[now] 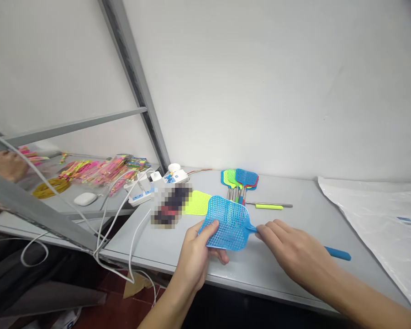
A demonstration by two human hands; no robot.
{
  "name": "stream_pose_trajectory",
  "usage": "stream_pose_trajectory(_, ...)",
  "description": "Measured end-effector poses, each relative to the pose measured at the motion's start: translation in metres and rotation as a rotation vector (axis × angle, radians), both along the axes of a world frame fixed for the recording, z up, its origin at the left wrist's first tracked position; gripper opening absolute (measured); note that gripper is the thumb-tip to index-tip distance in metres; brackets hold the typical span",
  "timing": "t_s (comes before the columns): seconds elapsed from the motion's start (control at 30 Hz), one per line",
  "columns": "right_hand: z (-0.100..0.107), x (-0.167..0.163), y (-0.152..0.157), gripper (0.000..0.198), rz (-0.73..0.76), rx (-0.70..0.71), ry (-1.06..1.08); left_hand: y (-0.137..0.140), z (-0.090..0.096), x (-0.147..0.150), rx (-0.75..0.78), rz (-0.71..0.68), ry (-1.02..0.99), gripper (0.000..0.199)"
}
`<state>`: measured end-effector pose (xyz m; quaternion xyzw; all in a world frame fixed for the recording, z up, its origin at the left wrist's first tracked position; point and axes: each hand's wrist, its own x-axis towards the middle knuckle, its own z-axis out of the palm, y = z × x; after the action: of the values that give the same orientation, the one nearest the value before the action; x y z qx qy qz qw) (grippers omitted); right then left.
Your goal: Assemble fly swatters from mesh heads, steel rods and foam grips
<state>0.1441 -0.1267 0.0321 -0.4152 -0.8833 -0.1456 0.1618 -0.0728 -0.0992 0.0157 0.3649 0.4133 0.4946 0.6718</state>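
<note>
A blue fly swatter [228, 224] with a perforated head is held over the front of the table by both hands. My left hand [197, 249] pinches the left side of the head, thumb on top and fingers underneath. The neck of the swatter is gripped by my right hand [291, 246], which hides most of the shaft; a blue handle end [339, 253] shows to the right of it. Behind the blue head lies a yellow-green swatter head [197, 201]. Farther back is a pile of swatters [243, 177] in blue, green and red, and a metal rod with a yellow-green grip [269, 207].
White power strips [140, 194] and cables stand left, beside a pixelated dark object [171, 205]. A metal rack post [140, 91] rises there. Plastic sheeting [370, 219] covers the right side. Another person's hand [8, 165] is far left, near pink and yellow packets [102, 171].
</note>
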Motion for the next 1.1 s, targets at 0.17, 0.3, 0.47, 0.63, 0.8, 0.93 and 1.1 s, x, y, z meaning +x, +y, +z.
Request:
stream_pose_trajectory(0.17, 0.009, 0.017, 0.003, 0.028, -0.05, 0.085, -0.029, 0.009, 0.005, 0.024, -0.02, 0.05, -0.104, 0.029)
stream_pose_trajectory(0.3, 0.016, 0.01, 0.007, 0.023, -0.11, -0.024, 0.06, 0.004, 0.005, 0.06, 0.033, 0.19, -0.251, 0.034)
stream_pose_trajectory(0.47, 0.03, -0.004, 0.007, 0.02, -0.096, -0.387, 0.321, -0.011, 0.0, 0.092, 0.155, 0.157, -0.264, 0.038)
stream_pose_trajectory(0.63, 0.037, -0.003, 0.01, 0.031, 0.028, -0.865, 0.593, -0.017, 0.0, 0.088, 0.096, 0.138, -0.294, 0.042)
stream_pose_trajectory(0.8, 0.029, -0.01, 0.014, 0.035, 0.142, -1.246, 0.774, -0.017, -0.002, 0.08, 0.111, 0.109, -0.263, 0.039)
stream_pose_trajectory(0.93, 0.03, -0.02, 0.013, 0.037, 0.104, -0.978, 0.675, -0.019, -0.005, 0.081, 0.113, 0.235, -0.252, 0.032)
stream_pose_trajectory(1.1, 0.02, -0.028, -0.002, 0.025, -0.02, -0.414, 0.256, -0.023, -0.005, 0.074, 0.055, 0.322, -0.343, 0.032)
